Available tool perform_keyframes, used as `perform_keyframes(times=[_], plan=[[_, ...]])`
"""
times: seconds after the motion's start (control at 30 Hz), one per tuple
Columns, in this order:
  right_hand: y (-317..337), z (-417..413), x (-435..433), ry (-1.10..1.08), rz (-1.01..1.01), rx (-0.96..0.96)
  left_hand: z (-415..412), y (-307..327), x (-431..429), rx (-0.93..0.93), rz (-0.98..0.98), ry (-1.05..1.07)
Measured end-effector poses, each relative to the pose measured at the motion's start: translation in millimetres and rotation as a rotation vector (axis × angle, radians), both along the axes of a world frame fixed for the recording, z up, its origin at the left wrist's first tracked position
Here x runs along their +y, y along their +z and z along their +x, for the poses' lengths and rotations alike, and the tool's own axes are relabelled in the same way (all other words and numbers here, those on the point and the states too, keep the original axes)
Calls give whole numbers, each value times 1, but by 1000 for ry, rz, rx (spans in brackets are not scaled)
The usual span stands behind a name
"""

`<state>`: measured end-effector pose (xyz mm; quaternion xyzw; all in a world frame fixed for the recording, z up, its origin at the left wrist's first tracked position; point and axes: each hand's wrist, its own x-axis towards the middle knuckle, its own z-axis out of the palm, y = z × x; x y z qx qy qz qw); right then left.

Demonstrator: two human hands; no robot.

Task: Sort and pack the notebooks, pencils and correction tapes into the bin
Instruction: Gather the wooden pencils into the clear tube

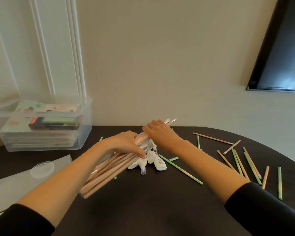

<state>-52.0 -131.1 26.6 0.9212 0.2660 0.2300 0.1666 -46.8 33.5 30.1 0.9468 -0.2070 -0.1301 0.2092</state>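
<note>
At the near edge of the dark table (152,210) two black sleeves (262,206) are seen, with bare forearms stretched forward from them. A clear tube (142,142) is held slanted above the table, its closed end toward the person and its mouth raised toward the wall; it is packed with tan pencils (109,169). The tube is grasped near its mouth by the left hand (126,143), whose fingers and thumb are wrapped round it. Just below the mouth a small heap of white correction tapes (150,159) is left lying on the table. Just beyond the mouth the right hand (160,133) is clenched on pencils (170,120), whose pale ends are seen sticking out past the fingers toward the wall. A long green pencil (180,169) is laid slantwise under the right forearm, and loose pencils (245,166), green and tan, are scattered over the right side of the table, well apart from the bin. To the left a translucent sheet (15,183) is spread flat, and a round lid (43,168) is rested on it. Farther back on the left, against the wall (160,65), the clear open-topped bin (85,133) is set on the table; notebooks (41,140) are stacked flat inside it, a dark box (53,126) is laid on the stack, and more printed covers are seen above that. A dark screen (283,57) is hung on the wall at the upper right
</note>
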Motion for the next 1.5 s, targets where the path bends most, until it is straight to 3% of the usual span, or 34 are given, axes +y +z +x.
perform_keyframes(times=[0.07, 0.13, 0.2, 0.27, 0.33, 0.43, 0.6, 0.8, 1.13, 1.27, 1.4, 1.5], plan=[[3, -4, 9, 32, 71, -26, -2, -3, 0, -1, -80, 32], [4, -6, 7, 99, 170, -223, -3, -7, 5, -3, -175, 68], [3, -3, -3, 11, 273, -443, -3, -10, 11, 0, -239, 66], [3, 2, -9, -113, 455, -437, -3, -13, 15, 15, -264, 51], [2, 5, -6, -176, 628, -204, -3, -13, 15, 28, -262, 49], [-4, 1, 9, -50, 868, 302, 1, -14, 10, 20, -241, 87], [-6, -8, 11, 126, 1218, 962, 8, -23, 6, 7, -187, 138], [-11, -21, 16, 192, 1648, 1122, 12, -23, -2, -49, -171, 233], [-24, -19, -10, 76, 1740, 999, 7, -26, -26, -138, 15, 238], [-27, -22, -44, -64, 1707, 785, -1, -25, -49, -154, 47, 223], [-40, -30, -110, -619, 1303, 315, -8, -24, -74, -208, 58, 190], [-52, -51, -168, -900, 943, 185, -14, -28, -98, -262, 55, 143]])
